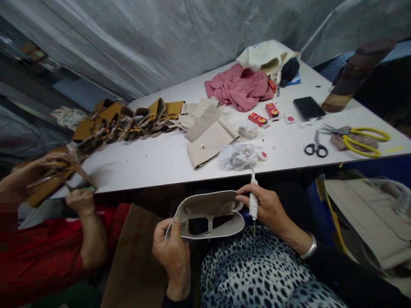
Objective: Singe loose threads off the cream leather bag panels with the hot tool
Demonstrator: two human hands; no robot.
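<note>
A cream bag body (pixel 221 196) is held over my lap, its mouth spread so that the inside shows. My left hand (pixel 173 248) pinches its left end, thumb on the near side. At the opposite end, the fingertips of my right hand (pixel 268 209) are at the rim. That same hand is closed round an awl (pixel 253 201) with a white wrapped handle, its thin metal tip pointing down. A small metal fitting (pixel 208 233) shows on the near edge of the bag. Beyond my hands, flat cream bag pieces (pixel 210 143) lie stacked on the white table (pixel 154 164).
Plastic bags of small parts (pixel 240 156), red boxes (pixel 257 120), black scissors (pixel 316 147) and yellow-handled pliers (pixel 362 139) lie on the table. Brown bag pieces (pixel 128 119) line its left. A co-worker's hands (pixel 80 201) work there. A cardboard box (pixel 138 256) stands left of my lap.
</note>
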